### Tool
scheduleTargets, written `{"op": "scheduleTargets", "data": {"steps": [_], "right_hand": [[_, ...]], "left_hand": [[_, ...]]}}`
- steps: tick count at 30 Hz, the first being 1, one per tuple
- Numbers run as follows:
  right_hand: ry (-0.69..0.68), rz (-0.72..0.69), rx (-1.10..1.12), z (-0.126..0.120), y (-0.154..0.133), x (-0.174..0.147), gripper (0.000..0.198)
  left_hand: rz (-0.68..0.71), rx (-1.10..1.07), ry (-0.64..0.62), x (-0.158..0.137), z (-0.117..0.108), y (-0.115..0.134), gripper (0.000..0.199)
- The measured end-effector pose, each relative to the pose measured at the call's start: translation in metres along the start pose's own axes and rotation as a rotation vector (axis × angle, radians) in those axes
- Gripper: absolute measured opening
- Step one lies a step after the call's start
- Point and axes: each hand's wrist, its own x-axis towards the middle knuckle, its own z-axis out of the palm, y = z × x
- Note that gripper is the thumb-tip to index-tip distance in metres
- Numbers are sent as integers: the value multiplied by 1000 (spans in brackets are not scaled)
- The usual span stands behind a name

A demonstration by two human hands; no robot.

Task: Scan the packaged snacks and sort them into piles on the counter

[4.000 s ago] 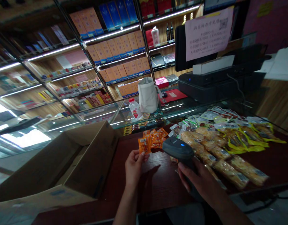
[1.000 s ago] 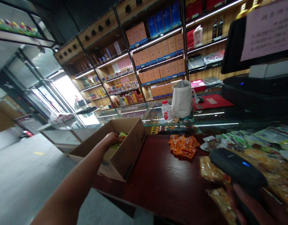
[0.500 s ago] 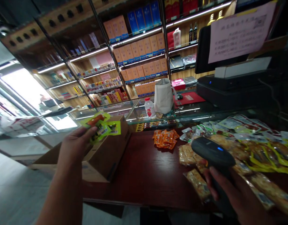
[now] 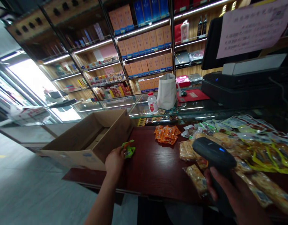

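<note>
My left hand (image 4: 115,160) is closed on some small green snack packets (image 4: 129,150), low over the dark red tabletop (image 4: 155,175) beside the cardboard box (image 4: 104,153). Its fingertips are partly hidden behind the hand. My right hand (image 4: 228,187) grips a black barcode scanner (image 4: 213,154) with a blue light on top, its head pointing left. Beneath and around the scanner lie clear-wrapped pastry packs (image 4: 197,179). A pile of small orange packets (image 4: 167,134) lies between the two hands, farther back on the table.
Bags with yellow edges (image 4: 263,153) and other clear packets (image 4: 200,128) cover the right side. Behind stand a glass counter, a red-capped bottle (image 4: 152,103), a white bag (image 4: 167,91) and a monitor (image 4: 212,43). Stocked shelves line the back wall.
My left hand has moved right and down from above the box to the tabletop, still with the green packets. My right hand with the scanner has barely moved. The view has shifted slightly.
</note>
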Motion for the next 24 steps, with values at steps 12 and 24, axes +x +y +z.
{"op": "scheduleTargets", "data": {"steps": [12,24], "right_hand": [[-27,117,159,6,14,2,43],[-47,133,108,15,1,1,45]], "left_hand": [[-88,220,-94,-18,12,-5,51],[146,265,100,-60,41,-1,44]]}}
